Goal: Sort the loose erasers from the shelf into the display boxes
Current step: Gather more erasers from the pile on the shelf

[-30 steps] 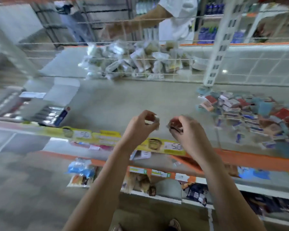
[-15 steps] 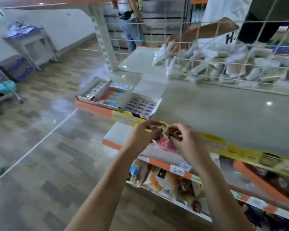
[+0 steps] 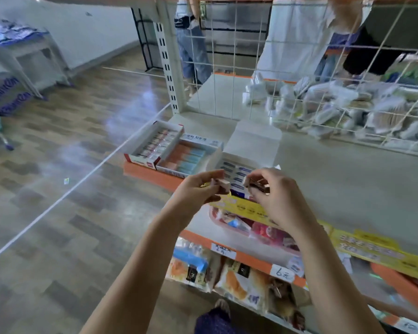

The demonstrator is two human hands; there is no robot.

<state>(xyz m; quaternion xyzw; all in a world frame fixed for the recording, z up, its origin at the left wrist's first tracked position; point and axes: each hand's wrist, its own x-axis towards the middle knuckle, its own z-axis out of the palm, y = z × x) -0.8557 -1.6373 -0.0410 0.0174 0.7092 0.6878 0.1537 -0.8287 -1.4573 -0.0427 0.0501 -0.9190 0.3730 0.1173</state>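
Both forearms raised; left grip (image 3: 200,186), right grip (image 3: 273,191) curled, pinching.

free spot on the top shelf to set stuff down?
Bare shelf right of the display boxes, between the wire grid and the yellow price strip. Crowded: the left corner with the boxes, and the packet pile behind the grid.

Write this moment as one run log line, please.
left hand: pinches small pale block eraser | right hand: holds dark erasers | position: above blue-label display box

Bare shelf top (image 3: 336,179) right of display boxes (image 3: 179,150); wire grid (image 3: 287,68) behind, barring reach-through.
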